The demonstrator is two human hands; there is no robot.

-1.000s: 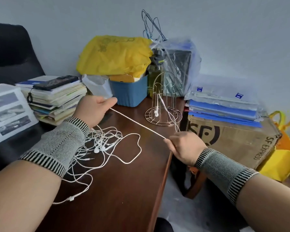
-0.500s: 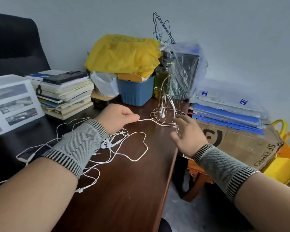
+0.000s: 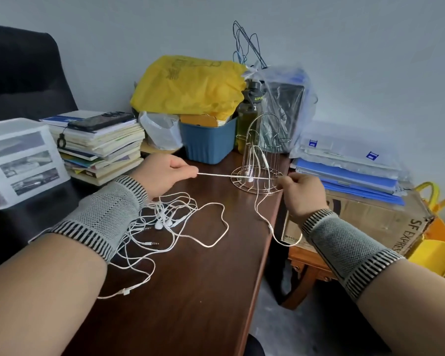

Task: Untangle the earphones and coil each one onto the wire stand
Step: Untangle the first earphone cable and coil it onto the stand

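A white earphone cable (image 3: 231, 176) runs taut between my two hands in front of the wire stand (image 3: 258, 160). My left hand (image 3: 165, 173) pinches its left end, and my right hand (image 3: 301, 191) pinches it near the stand's base, a slack loop hanging below over the table edge. One earphone hangs inside the stand, its buds near the base. A tangle of white earphones (image 3: 165, 219) lies on the dark wooden table (image 3: 195, 291) under my left wrist.
A blue bin (image 3: 208, 142) with a yellow bag, a dark bottle (image 3: 249, 119) and a plastic bag stand behind the stand. A stack of books (image 3: 98, 145) with a phone on it lies left. A cardboard box (image 3: 370, 217) with folders sits right of the table edge.
My right hand, open half a second ago, has taken hold of the cable again. The cable is pulled straight between both hands, closer to the stand than one second ago.
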